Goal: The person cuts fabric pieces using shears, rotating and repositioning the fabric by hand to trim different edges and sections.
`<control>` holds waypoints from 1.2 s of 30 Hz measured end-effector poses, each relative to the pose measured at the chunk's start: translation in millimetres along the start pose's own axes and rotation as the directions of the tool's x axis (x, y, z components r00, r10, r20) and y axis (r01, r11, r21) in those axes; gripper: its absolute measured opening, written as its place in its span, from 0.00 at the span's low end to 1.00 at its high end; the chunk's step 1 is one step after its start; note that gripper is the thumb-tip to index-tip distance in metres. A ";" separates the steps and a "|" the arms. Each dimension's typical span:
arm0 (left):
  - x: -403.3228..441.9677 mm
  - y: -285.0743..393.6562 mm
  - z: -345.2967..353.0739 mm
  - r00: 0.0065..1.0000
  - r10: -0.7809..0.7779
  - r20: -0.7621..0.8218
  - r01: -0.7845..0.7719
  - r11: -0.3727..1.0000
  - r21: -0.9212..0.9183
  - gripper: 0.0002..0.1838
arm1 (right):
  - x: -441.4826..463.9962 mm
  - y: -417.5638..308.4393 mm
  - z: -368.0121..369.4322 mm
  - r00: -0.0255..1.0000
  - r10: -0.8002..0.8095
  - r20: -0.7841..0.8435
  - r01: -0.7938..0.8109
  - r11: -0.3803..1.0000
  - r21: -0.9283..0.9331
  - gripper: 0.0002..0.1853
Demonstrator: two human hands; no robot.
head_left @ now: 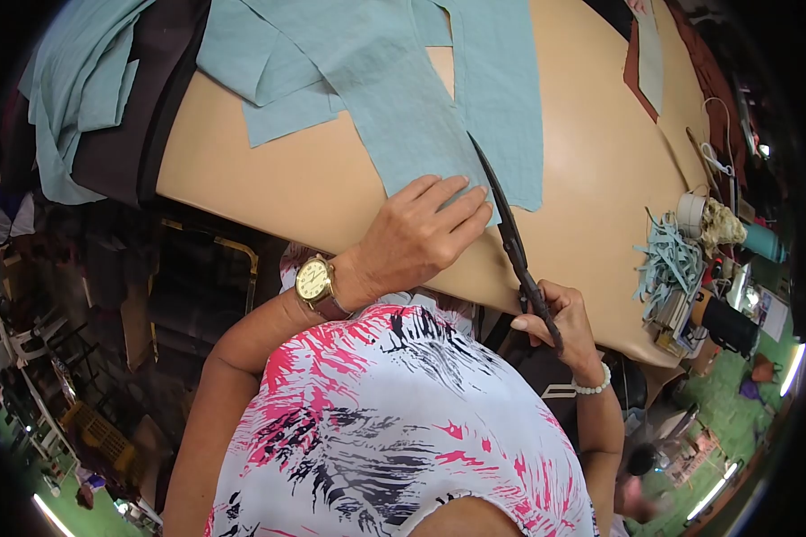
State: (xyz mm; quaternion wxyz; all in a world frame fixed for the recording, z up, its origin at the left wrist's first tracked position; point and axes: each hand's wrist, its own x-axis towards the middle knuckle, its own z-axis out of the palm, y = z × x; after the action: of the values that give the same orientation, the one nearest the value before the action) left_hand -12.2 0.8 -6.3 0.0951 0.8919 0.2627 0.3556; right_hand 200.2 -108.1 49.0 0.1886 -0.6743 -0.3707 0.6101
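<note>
Pale blue-green cloth [403,98] lies in overlapping pieces across the tan table. My left hand [430,224], with a watch on its wrist, rests on the near end of one cloth piece. Its fingers are slightly bent and apart, pressing on the fabric; the thumb is hidden. My right hand [564,327] is closed around the handles of long black scissors [509,233] near the table's front edge. The blades point away from me along the cloth's right edge, with the tip beside another blue-green panel [501,107]. The blades look nearly closed.
The table [600,179] curves to the right. On its right side lie a heap of thin blue-green strips [667,259], a white roll [690,215] and a teal cylinder [765,242]. Rust-brown cloth [634,76] lies at the far right. Dark fabric [130,143] hangs over the left edge.
</note>
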 end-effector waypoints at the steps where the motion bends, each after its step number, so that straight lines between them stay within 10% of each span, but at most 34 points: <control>1: 0.1 -0.1 -0.2 1.000 0.000 0.004 0.000 1.000 -0.001 0.12 | -0.1 0.0 0.1 1.000 0.010 -0.011 -0.010 1.000 -0.025 0.19; 36: -7.1 8.9 -5.5 0.998 0.027 0.055 -0.022 0.995 -0.098 0.15 | 14.3 -12.9 6.2 0.998 -0.046 0.036 0.045 0.998 0.037 0.20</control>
State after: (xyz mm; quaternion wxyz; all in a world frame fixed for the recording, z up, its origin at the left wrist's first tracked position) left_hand -16.8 -10.6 -3.2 0.1417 0.8990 0.2312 0.3439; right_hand 190.5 -90.4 47.2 0.2077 -0.6510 -0.3782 0.6245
